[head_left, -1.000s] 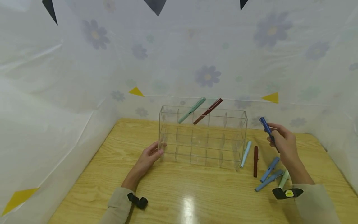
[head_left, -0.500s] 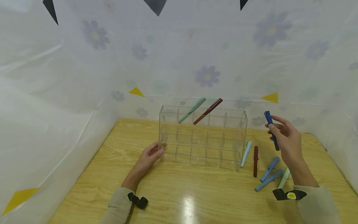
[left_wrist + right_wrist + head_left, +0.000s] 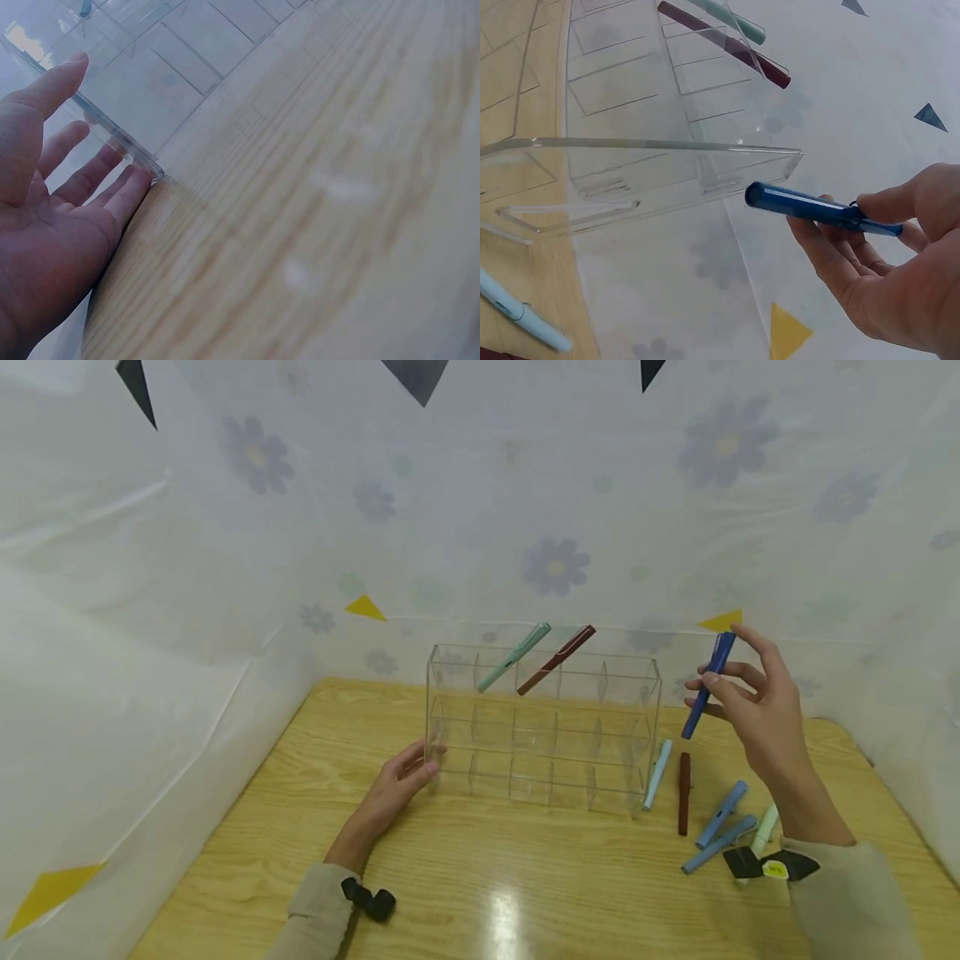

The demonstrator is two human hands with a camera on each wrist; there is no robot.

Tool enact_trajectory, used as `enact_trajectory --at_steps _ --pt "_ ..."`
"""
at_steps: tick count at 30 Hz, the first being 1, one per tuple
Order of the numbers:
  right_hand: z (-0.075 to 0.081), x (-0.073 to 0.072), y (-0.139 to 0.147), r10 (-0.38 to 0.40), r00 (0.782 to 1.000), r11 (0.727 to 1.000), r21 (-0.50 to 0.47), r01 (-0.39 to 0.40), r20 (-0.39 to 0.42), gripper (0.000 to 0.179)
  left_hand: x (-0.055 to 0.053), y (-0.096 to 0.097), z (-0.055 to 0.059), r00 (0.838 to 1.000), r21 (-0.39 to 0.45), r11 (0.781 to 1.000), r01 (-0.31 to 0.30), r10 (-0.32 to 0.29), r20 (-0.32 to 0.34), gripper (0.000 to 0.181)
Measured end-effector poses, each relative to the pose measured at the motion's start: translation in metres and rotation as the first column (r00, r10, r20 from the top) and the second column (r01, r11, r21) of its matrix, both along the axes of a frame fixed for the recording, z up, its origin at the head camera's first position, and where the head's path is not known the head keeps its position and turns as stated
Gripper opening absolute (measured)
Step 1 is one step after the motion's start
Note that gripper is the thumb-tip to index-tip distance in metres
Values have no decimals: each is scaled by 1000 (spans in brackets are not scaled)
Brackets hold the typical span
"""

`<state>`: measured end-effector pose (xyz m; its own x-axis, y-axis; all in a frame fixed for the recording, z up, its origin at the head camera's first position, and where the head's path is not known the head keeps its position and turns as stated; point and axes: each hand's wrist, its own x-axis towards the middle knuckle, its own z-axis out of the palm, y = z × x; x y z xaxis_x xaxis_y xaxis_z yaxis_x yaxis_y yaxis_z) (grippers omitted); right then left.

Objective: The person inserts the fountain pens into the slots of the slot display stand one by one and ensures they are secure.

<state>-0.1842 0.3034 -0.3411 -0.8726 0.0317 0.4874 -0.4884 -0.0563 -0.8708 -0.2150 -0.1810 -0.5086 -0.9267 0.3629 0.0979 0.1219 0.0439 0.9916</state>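
A clear acrylic rack with several compartments in tiers stands on the table. My left hand rests against its left side, thumb by the front edge; in the left wrist view the fingers are loosely extended along the side panel. Right of the rack, my right hand holds a dark blue pen in the air, pinched between thumb and fingers and slanting with its lower end toward the rack. A mint green pen and a dark red pen lean in the rack's top row.
On the table right of the rack lie a pale blue pen, another dark red pen, two blue pens close together and a light green pen partly behind the right wrist. A flowered sheet hangs behind the table.
My right hand has risen, and the dark blue pen has turned in its fingers, so its lower end now points left toward the rack. The left hand has stayed at the rack.
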Motion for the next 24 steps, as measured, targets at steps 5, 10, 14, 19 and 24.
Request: enact_trajectory --at_steps 5,10,14,19,24 --pt "10 -7 -9 -22 999 997 -75 19 -46 62 0 -1 -2 1000 -5 1000 1 -1 7 53" --pt "19 -14 -19 -53 997 989 -140 45 -53 60 -1 -1 -2 1000 -4 1000 4 -4 6 54" --pt "25 -20 -27 -79 995 981 -181 67 -56 58 -1 -1 -2 1000 -9 1000 3 -3 5 55" --pt "30 -29 -36 -84 992 973 -221 61 -97 56 -1 0 0 1000 -5 1000 6 -5 5 55" --pt "34 -39 -45 -109 988 962 -262 77 -110 52 0 0 1 1000 5 1000 7 -7 8 54"
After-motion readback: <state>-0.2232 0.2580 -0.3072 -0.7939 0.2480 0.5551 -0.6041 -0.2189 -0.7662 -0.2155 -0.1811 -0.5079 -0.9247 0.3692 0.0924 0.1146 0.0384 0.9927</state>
